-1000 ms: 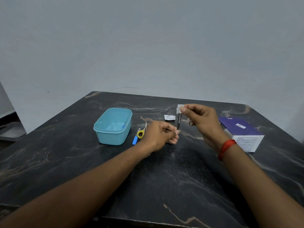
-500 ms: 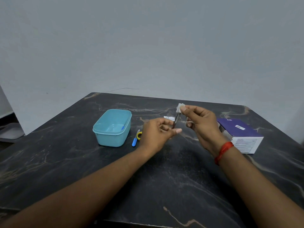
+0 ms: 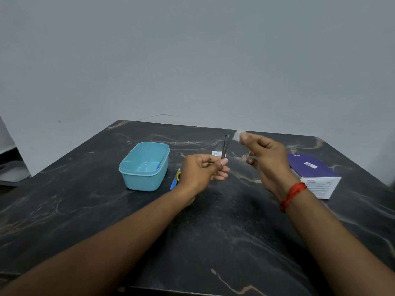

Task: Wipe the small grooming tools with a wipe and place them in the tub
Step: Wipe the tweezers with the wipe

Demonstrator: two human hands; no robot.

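Observation:
My left hand (image 3: 203, 169) pinches the lower end of dark tweezers (image 3: 224, 146), which stand almost upright above the dark marble table (image 3: 213, 242). To the right of the tweezers' tip, apart from it, my right hand (image 3: 265, 159) pinches a small white wipe (image 3: 238, 135) between thumb and fingertips. The light blue tub (image 3: 145, 167) stands open to the left of my left hand, with a small blue item (image 3: 158, 166) inside. Small scissors (image 3: 176, 180) with yellow and blue handles lie beside the tub, partly hidden by my left hand.
A purple and white box (image 3: 314, 174) lies at the right, near the table's edge. A torn white sachet (image 3: 215, 153) lies behind the tweezers. A grey wall stands behind the table's far edge.
The wipe was on the tweezers' upper end; my right hand has drawn it off to the right. My left hand still holds the tweezers upright.

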